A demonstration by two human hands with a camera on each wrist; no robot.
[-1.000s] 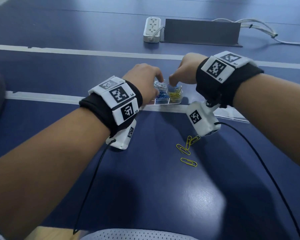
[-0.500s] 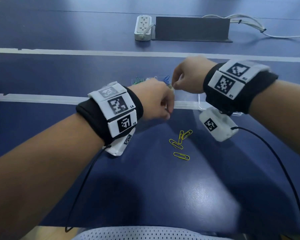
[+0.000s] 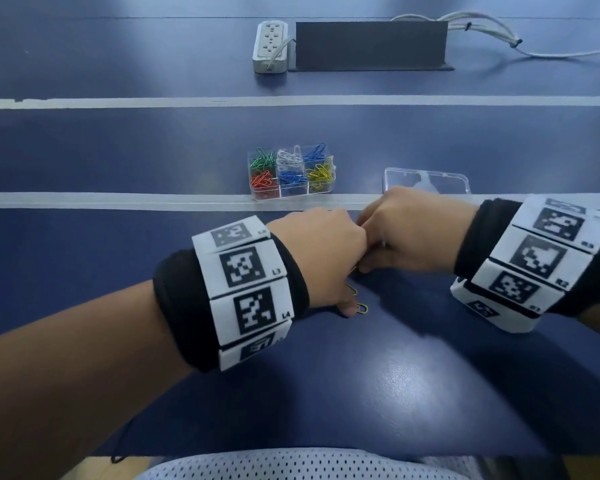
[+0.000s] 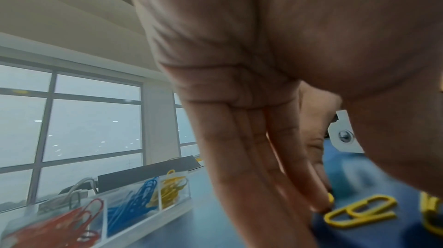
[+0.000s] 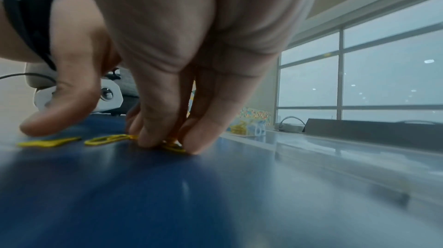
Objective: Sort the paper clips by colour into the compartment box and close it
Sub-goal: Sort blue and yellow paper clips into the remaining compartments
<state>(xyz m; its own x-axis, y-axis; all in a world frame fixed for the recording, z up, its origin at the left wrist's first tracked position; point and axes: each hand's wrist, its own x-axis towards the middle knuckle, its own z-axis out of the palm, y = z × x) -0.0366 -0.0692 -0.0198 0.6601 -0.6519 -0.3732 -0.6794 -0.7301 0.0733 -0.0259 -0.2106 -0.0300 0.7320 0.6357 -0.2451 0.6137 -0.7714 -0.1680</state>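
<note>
The clear compartment box (image 3: 291,194) stands open on the blue table, holding green, white, blue, red and yellow clips in separate cells. Its clear lid (image 3: 426,181) lies flat to its right. Nearer me, loose yellow paper clips (image 3: 361,308) lie on the table under both hands. My right hand (image 5: 165,143) pinches one yellow clip (image 5: 176,148) against the table with thumb and fingertips. My left hand (image 4: 287,185) reaches down with straight fingers, their tips touching a yellow clip (image 4: 330,198); another yellow clip (image 4: 359,214) lies beside it. Its thumb (image 5: 55,117) is spread apart.
A white power strip (image 3: 271,46) and a dark upright panel (image 3: 371,46) stand at the far side, with cables (image 3: 482,29) trailing right. Two pale tape lines (image 3: 118,200) cross the table. Cords run from both wrist cameras toward me.
Both hands have left the box and come back toward me, dropping onto the loose yellow clips. The right hand has taken hold of one clip.
</note>
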